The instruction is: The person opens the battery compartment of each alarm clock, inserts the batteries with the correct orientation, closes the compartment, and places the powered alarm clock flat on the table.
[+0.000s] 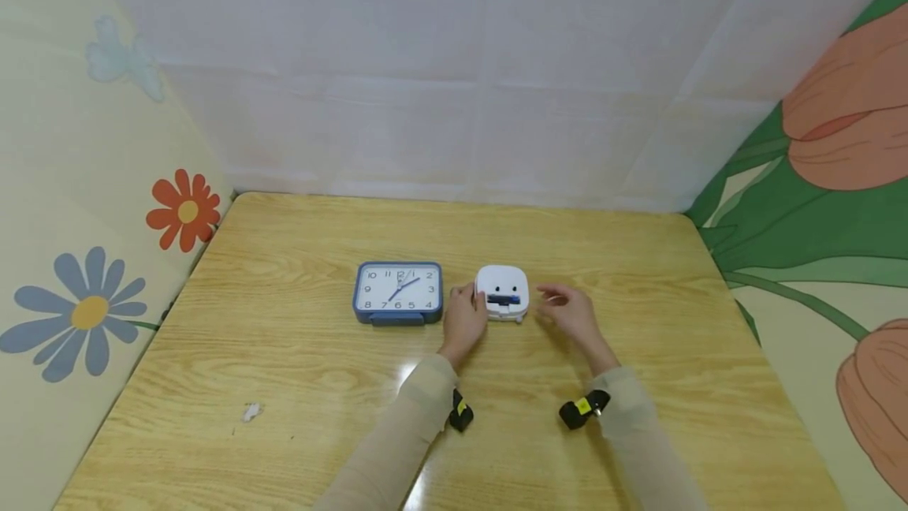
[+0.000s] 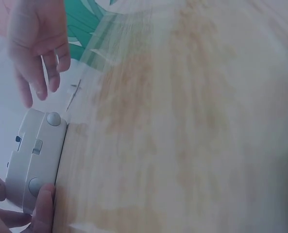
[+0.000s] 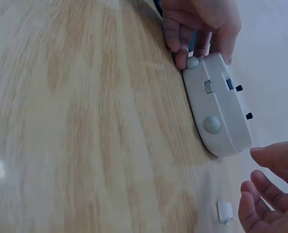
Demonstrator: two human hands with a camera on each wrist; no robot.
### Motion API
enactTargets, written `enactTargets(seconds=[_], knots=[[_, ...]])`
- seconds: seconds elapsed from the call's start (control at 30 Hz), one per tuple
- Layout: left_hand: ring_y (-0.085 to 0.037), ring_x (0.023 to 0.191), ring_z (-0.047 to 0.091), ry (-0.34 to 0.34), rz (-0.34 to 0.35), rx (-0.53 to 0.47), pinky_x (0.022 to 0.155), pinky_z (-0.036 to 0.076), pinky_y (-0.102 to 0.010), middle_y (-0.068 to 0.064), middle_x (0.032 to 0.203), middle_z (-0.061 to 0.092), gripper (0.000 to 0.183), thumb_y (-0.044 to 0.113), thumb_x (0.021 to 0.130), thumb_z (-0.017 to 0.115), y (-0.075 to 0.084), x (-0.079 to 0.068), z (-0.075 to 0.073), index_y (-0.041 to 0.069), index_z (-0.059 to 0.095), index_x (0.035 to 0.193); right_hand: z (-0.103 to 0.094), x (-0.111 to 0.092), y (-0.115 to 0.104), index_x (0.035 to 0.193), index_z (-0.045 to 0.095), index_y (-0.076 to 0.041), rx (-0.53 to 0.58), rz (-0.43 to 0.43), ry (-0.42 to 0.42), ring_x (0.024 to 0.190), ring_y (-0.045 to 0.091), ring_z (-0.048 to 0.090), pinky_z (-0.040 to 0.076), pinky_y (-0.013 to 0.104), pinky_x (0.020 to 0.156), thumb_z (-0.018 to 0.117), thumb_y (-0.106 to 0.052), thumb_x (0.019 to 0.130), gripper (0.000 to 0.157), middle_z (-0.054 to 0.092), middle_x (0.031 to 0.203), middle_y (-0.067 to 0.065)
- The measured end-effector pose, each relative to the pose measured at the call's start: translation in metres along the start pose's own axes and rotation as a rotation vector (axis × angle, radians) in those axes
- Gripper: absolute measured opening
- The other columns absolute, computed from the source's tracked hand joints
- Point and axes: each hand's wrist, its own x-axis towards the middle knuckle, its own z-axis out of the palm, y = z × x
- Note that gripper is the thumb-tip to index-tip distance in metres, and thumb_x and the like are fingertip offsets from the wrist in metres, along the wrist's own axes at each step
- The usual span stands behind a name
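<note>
A small white alarm clock (image 1: 502,276) lies back side up on the table, showing two black knobs and an open slot with a dark blue battery (image 1: 504,300) in it. My left hand (image 1: 464,323) grips its left side, thumb on top and fingers along the edge by a round foot (image 3: 193,62). Just to the right hovers my right hand (image 1: 573,315), fingers loosely bent and holding nothing. Under it, a small white cover piece (image 3: 225,211) lies on the wood in the right wrist view.
Left of my left hand, a blue rectangular clock (image 1: 397,289) lies face up, close beside it. A small white scrap or mark (image 1: 251,412) shows at the table's front left. A white cloth wall (image 1: 454,101) stands behind the wooden table (image 1: 298,235).
</note>
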Motion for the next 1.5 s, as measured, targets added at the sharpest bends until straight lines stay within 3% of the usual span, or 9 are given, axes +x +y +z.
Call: enactTargets(seconds=[0.13,0.3,0.63,0.8,0.93,1.1,1.33,1.5], knots=[[-0.034,0.098,0.056,0.015,0.018,0.005,0.084,0.045,-0.043,-0.019,0.11,0.055,0.037,0.021,0.092,0.047,-0.001,-0.001,0.0,-0.001,0.056,0.12,-0.004,0.001,0.005,0.106,0.063,0.005,-0.127,-0.057,0.015,0.087,0.032,0.058,0.048,0.032,0.067,0.067,0.004,0.072,0.035,0.061,0.1,0.022],[-0.034,0.098,0.056,0.02,0.027,0.004,0.084,0.045,-0.043,-0.02,0.11,0.055,0.037,0.021,0.092,0.047,-0.001,-0.001,-0.001,-0.002,0.057,0.12,-0.011,0.0,0.008,0.101,0.063,0.009,-0.263,-0.202,0.027,0.087,0.037,0.057,0.047,0.046,0.075,0.063,0.01,0.068,0.033,0.061,0.098,0.025],[-0.033,0.1,0.055,0.009,0.011,-0.009,0.086,0.044,-0.043,-0.019,0.111,0.055,0.038,0.022,0.093,0.046,-0.001,0.0,0.0,-0.001,0.056,0.122,-0.026,0.008,0.018,0.098,0.064,0.006,-0.511,-0.343,-0.051,0.101,0.044,0.052,0.04,0.053,0.086,0.049,0.014,0.059,0.043,0.058,0.107,0.026],[-0.033,0.101,0.054,0.0,0.011,-0.019,0.087,0.043,-0.043,-0.019,0.112,0.054,0.039,0.022,0.093,0.045,-0.002,0.0,0.0,-0.001,0.055,0.123,-0.029,0.014,0.021,0.09,0.067,0.004,-0.67,-0.453,-0.089,0.098,0.042,0.053,0.042,0.052,0.083,0.05,0.015,0.06,0.037,0.06,0.106,0.023],[-0.033,0.101,0.055,0.003,0.016,-0.021,0.087,0.043,-0.043,-0.02,0.112,0.055,0.039,0.022,0.093,0.046,-0.002,0.0,0.0,-0.001,0.055,0.122,-0.029,0.017,0.021,0.087,0.069,0.001,-0.775,-0.472,-0.129,0.101,0.039,0.052,0.043,0.05,0.084,0.055,0.014,0.064,0.03,0.059,0.109,0.022],[-0.033,0.1,0.055,0.005,0.019,-0.018,0.086,0.044,-0.043,-0.02,0.111,0.055,0.038,0.021,0.093,0.046,-0.001,-0.001,-0.001,-0.002,0.056,0.121,-0.028,0.019,0.019,0.087,0.069,-0.001,-0.813,-0.439,-0.167,0.103,0.038,0.052,0.042,0.05,0.086,0.06,0.011,0.069,0.024,0.059,0.111,0.021],[-0.034,0.101,0.054,0.004,0.018,-0.03,0.086,0.044,-0.043,-0.02,0.111,0.055,0.038,0.021,0.092,0.046,-0.001,-0.001,-0.002,-0.002,0.056,0.121,-0.027,0.024,0.024,0.08,0.067,0.001,-0.79,-0.501,-0.14,0.087,0.034,0.058,0.047,0.046,0.076,0.06,0.008,0.07,0.015,0.064,0.092,0.016],[-0.034,0.101,0.054,0.012,0.022,-0.023,0.086,0.044,-0.043,-0.02,0.111,0.055,0.038,0.021,0.092,0.046,-0.002,-0.002,-0.001,-0.002,0.056,0.121,-0.026,0.025,0.025,0.079,0.067,0.001,-0.778,-0.508,-0.138,0.083,0.034,0.06,0.048,0.046,0.074,0.063,0.006,0.073,0.008,0.065,0.088,0.016]])
